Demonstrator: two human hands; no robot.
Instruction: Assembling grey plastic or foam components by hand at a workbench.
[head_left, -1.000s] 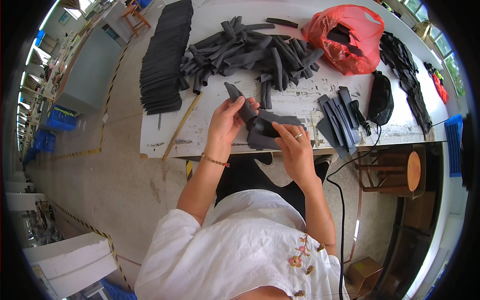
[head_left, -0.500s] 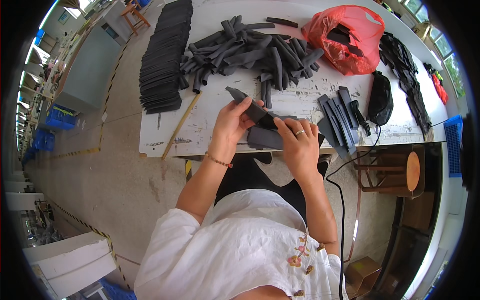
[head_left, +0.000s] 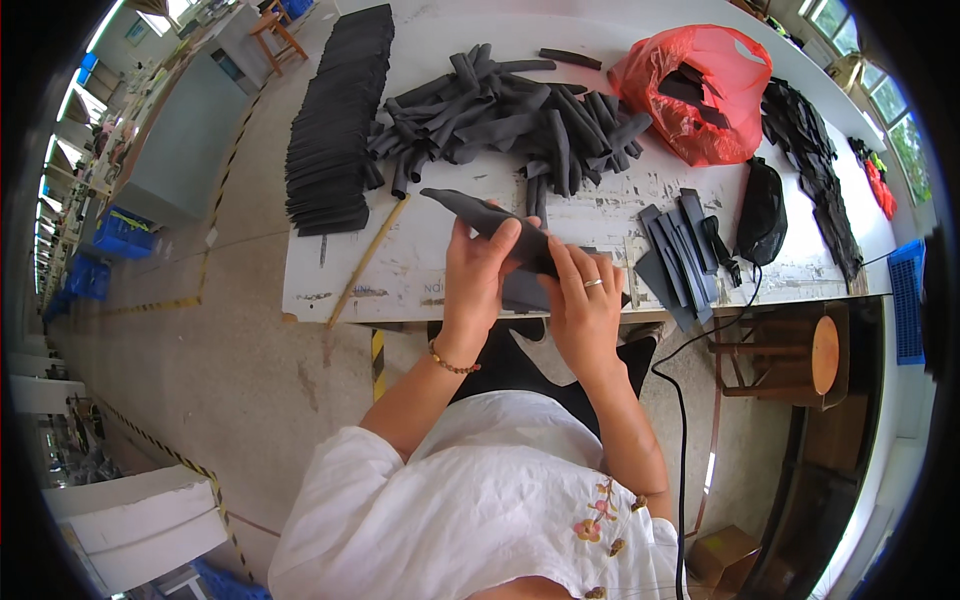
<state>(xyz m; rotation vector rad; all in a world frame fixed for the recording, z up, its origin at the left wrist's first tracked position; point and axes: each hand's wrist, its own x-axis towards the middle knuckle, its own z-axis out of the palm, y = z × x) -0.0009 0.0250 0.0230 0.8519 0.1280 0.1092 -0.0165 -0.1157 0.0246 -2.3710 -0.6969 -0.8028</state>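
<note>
A dark grey fabric strip point(head_left: 462, 205) is held slantwise above the table's front edge, its pointed end sticking out to the far left. My left hand point(head_left: 478, 268) is closed round its middle, thumb on top. My right hand point(head_left: 585, 305) grips the strip close by, fingers bent over its right part, which is partly hidden. Beneath the hands, a flat dark grey piece point(head_left: 527, 293) lies at the table edge, partly covered. Beyond them is a loose heap of curled dark grey strips point(head_left: 560, 140).
A long stack of dark strips point(head_left: 335, 140) stands at left, beside a wooden stick point(head_left: 370, 258). Rightward lie flat grey strips point(head_left: 668, 245), a red plastic bag point(head_left: 735, 135) and a black pouch point(head_left: 762, 215). A black cable point(head_left: 684, 430) hangs past the edge near a wooden stool point(head_left: 824, 355).
My hands have come closer together, the left shifting right and nearer to me. More of the strip now sticks out past my left hand.
</note>
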